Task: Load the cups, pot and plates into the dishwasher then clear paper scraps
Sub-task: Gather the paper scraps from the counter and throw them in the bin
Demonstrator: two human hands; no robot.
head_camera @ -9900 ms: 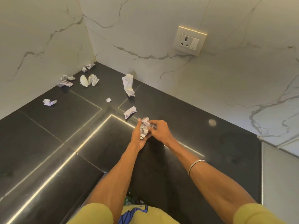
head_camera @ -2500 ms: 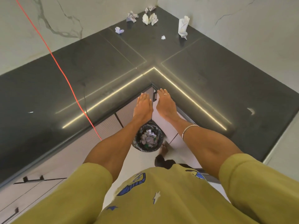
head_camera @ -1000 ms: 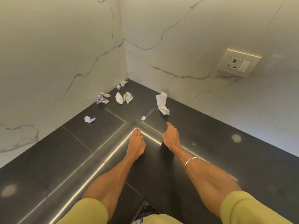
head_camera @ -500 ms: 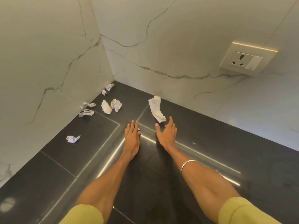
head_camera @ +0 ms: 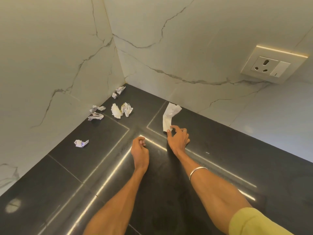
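As the right hand (head_camera: 177, 139) pinches the near end of a long paper scrap (head_camera: 169, 116) by the far wall to lift it, the left hand (head_camera: 139, 148) curls shut, contents unclear; crumpled scraps (head_camera: 122, 110) litter the corner of the countertop (head_camera: 237, 167).

Warm light, glossy glare, wide-angle bend
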